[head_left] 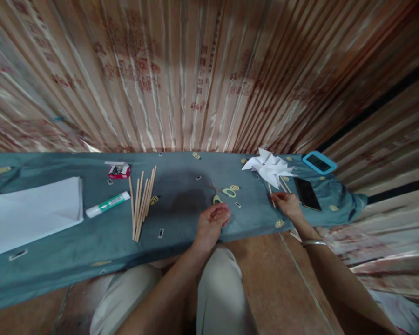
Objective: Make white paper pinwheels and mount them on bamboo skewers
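Note:
A white paper pinwheel (266, 166) with a pin at its centre lies at the right end of the cloth, overlapping more white paper blades. My right hand (287, 204) pinches the wooden stick (271, 191) that comes out below it. More sticks show just right of that one. Near the middle front edge, my left hand (214, 222) has its fingers loosely curled in, and nothing shows in them. Just beyond its fingertips lie scissors (226, 192) with pale green handles, blades spread, one handle close to the hand.
To the left are several wooden sticks (139, 204), a glue stick (108, 204), a small red box (119, 170) and a stack of white paper (38, 211). A phone (307, 194) and a blue-framed digital timer (319, 163) lie far right. Pleated curtain (181, 79) hangs behind.

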{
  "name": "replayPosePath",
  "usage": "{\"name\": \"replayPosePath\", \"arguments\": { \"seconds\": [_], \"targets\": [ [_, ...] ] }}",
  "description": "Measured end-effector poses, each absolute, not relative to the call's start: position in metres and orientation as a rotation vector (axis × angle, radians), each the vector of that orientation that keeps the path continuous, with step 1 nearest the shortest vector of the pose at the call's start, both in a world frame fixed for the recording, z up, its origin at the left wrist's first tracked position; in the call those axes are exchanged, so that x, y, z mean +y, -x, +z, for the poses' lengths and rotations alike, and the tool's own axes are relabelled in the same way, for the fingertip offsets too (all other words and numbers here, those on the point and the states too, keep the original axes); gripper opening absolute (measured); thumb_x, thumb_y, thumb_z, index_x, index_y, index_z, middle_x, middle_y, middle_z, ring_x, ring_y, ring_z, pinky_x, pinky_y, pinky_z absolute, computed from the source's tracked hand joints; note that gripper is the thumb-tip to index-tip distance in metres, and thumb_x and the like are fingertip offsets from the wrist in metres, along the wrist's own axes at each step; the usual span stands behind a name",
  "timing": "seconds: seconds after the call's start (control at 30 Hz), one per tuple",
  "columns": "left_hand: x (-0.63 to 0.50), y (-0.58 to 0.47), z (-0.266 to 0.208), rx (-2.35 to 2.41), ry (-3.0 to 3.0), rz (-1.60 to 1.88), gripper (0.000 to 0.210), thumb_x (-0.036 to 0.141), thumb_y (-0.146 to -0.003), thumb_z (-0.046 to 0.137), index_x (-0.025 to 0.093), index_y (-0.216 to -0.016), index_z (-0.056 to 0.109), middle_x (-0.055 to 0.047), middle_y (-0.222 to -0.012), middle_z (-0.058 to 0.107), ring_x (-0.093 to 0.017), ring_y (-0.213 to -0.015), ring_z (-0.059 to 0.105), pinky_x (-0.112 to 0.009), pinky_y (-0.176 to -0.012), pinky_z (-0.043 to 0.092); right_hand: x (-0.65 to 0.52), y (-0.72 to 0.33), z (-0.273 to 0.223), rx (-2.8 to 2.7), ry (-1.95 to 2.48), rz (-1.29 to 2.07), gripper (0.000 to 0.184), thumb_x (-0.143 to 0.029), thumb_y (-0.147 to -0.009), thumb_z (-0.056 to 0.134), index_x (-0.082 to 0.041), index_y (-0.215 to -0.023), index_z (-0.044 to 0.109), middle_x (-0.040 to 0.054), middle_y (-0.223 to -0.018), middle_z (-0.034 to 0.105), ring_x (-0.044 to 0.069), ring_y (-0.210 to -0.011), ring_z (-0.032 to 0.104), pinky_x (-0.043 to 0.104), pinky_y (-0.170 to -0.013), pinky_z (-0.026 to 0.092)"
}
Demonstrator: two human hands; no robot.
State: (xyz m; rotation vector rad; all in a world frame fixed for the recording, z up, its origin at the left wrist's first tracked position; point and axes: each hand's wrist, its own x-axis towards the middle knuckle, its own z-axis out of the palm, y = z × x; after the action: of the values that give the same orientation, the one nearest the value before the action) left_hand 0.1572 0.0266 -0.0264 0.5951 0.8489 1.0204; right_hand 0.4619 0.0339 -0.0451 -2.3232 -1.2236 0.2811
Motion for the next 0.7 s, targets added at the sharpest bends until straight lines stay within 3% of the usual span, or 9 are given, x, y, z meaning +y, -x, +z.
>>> {"name": "replayPosePath", "arguments": {
  "seconds": [0.37,0.7],
  "targets": [
    [0.025,-0.151,-0.027,0.833,-0.588,1.016,0.040,0.033,-0.040,0.089,0.015,-0.072,0.072,0.001,-0.060,0.065,-0.007,-0.050,0.055,-0.020,-0.050,0.042,0.035,-0.472,-0.044,-1.263,2.535,0.155,0.028,-0.039,-0.078,0.062,-0.018,-0.084,0.079,0.0103,-0.077,0.077,0.026,-0.079,0.071,0.028,-0.063,0.046],
    [0.021,-0.135,-0.023,0.827,-0.633,1.018,0.036,0.032,-0.048,0.087,0.014,-0.076,0.073,0.000,-0.063,0.063,-0.008,-0.053,0.054,-0.022,-0.054,0.043,0.023,-0.463,-0.043,-1.387,2.634,-0.091,0.039,-0.048,-0.083,0.057,-0.015,-0.088,0.077,0.0192,-0.081,0.073,0.029,-0.069,0.068,0.038,-0.064,0.048]
  ]
}}
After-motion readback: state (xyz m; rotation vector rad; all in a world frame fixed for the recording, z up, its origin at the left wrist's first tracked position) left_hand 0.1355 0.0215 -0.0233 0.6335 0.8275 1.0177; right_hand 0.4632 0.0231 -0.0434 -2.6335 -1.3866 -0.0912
